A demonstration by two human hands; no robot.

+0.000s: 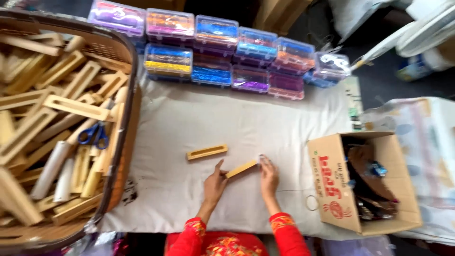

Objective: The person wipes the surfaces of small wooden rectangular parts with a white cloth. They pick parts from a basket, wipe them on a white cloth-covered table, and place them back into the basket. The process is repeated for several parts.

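The wooden bar [241, 168] is sitting in the middle of the table, held between two hands. It is a long, flat, pale yellow piece of wood with straight edges. It is lying a little tilted, with its far end pointing up to the right.

The left hand [215, 185] is pinching the near end of the bar with the thumb and fingers. The right hand [268, 179] is pressing its fingertips on the other end. So both hands are closing on the one bar, one at each end. Both arms are reaching up from the bottom edge, and both are wearing red sleeves [284, 232] with bright patterns.

Just beside the bar, up and to the left, a wooden frame [206, 151] is lying flat. It is the same pale wood, long, with a slot down its middle. Nothing is touching it.

The table is wearing a white cloth [189, 118] that looks soft and wrinkly.

On the left, a big woven basket [125, 90] is holding a heap of the same wooden frames, plus blue-handled scissors [95, 134]. At the back, clear plastic boxes [222, 52] with shiny coloured stuff inside are standing in rows. On the right, an open cardboard box [332, 185] is holding dark things.
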